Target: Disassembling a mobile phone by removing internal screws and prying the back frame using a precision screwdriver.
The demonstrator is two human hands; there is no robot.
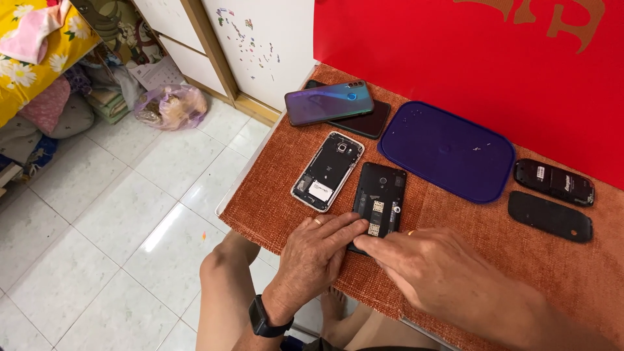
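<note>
A black phone with its back cover off (379, 197) lies on the orange cloth (273, 195) near the table's front edge. My left hand (316, 255), with a ring and a black wristwatch, presses its fingers flat on the phone's lower end. My right hand (437, 266) rests beside it, fingertips touching the phone's lower right corner. Just to the left lies a second opened phone with a silver rim (327, 171).
A blue-green phone (328, 101) sits on a dark phone (367, 123) at the back. A purple tray lid (447, 150) lies in the middle. Two black phone pieces (554, 182) (550, 216) lie at right. A red sheet (468, 58) covers the wall. White floor tiles lie left.
</note>
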